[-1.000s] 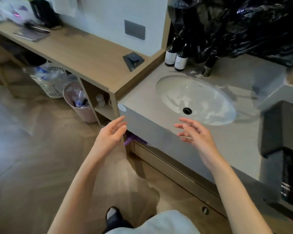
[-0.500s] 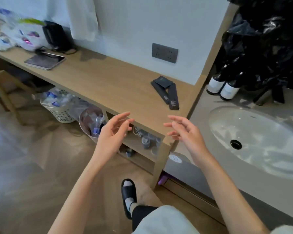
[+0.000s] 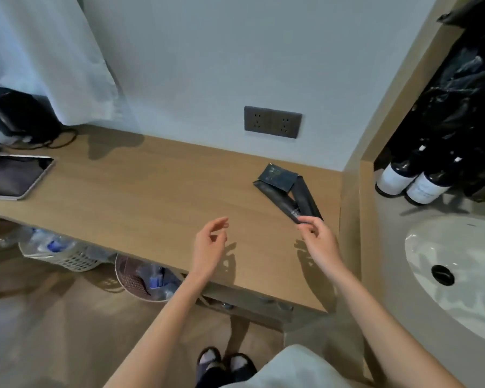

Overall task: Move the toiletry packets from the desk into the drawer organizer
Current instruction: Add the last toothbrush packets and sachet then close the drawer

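wooden desk (image 3: 151, 197) | dark packets (image 3: 277, 177) right-rear | tablet (image 3: 14, 175) left

Pale wall (image 3: 179, 65), wooden desk (image 3: 151, 197), white sink (image 3: 473, 261)

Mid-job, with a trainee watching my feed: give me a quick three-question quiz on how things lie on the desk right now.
1. True or false: the left hand is holding a packet.
2. The square packet lies: A) across the far ends of the two long packets; B) underneath them; C) well apart from them.
3. How many dark packets in all lie on the desk?

Key: 1 false, the hand hovers with nothing in it; 2 A; 3 three.
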Demonstrator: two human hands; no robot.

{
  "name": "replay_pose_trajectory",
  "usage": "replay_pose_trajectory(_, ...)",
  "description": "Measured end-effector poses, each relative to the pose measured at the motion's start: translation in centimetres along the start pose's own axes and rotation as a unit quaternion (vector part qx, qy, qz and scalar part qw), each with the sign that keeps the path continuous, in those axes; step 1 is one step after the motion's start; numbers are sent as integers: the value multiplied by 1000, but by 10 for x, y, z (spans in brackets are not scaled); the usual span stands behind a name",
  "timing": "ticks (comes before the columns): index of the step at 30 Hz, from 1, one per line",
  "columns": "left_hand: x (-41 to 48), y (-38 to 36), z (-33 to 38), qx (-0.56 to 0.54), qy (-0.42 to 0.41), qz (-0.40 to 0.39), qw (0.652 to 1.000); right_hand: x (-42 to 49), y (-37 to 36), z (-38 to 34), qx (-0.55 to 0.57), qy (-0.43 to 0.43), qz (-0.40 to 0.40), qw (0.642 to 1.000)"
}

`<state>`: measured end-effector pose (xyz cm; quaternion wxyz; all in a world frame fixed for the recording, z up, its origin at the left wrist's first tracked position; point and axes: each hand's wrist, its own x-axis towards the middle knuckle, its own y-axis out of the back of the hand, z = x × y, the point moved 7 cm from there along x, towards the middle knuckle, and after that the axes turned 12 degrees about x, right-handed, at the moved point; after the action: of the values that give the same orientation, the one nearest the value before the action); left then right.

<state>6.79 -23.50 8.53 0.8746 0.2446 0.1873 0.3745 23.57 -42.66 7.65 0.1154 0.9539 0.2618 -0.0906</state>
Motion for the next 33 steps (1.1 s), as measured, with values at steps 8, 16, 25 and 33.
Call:
replay_pose_trajectory(8, 122, -56, -12, 115, -63, -132, 982, 83, -1, 49, -187, -51, 84, 977)
replay_pose_trajectory(16, 201, -113, 10, 216, -205, -224, 928, 111, -24, 83, -343, -201, 18, 918)
replay_pose_trajectory(25, 243, -172, 34, 348, -282, -293, 845, 104, -23, 84, -363, -178, -1, 915)
replay_pose_trajectory(33, 274, -197, 33, 494, -346, -345, 719, 89, -31, 82, -339, -185, -37, 922)
